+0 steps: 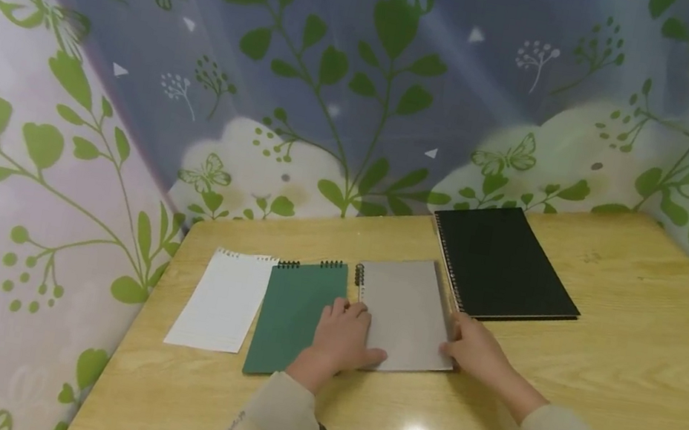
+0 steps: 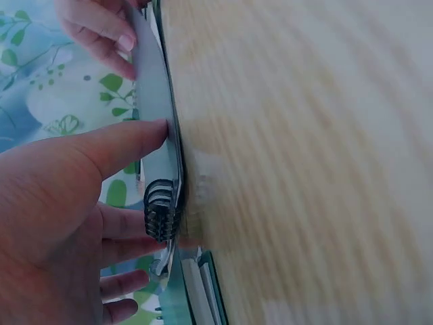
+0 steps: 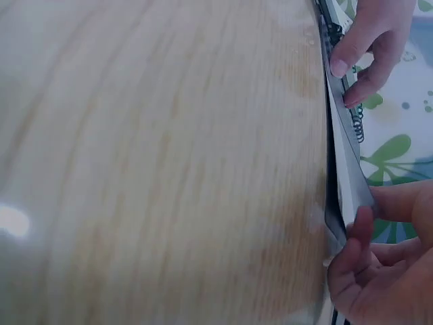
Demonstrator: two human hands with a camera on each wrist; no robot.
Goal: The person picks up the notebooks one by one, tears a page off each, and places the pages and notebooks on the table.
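A grey spiral notebook (image 1: 404, 311) lies on the table, its black wire binding (image 1: 360, 275) along the left edge. My left hand (image 1: 342, 335) is over its lower left, thumb on the cover; in the left wrist view, the other fingers extend past the black rings (image 2: 160, 210). At the right edge my right hand (image 1: 478, 353) pinches the grey cover (image 3: 355, 166) between thumb and finger. That corner is lifted a little off the white pages (image 3: 346, 179) in the right wrist view.
Left of the grey notebook lie a green spiral notepad (image 1: 295, 312) and a white ruled pad (image 1: 225, 301). A large black spiral book (image 1: 506, 263) lies at the back right. Patterned fabric (image 1: 310, 89) rises behind the wooden table (image 1: 637, 329).
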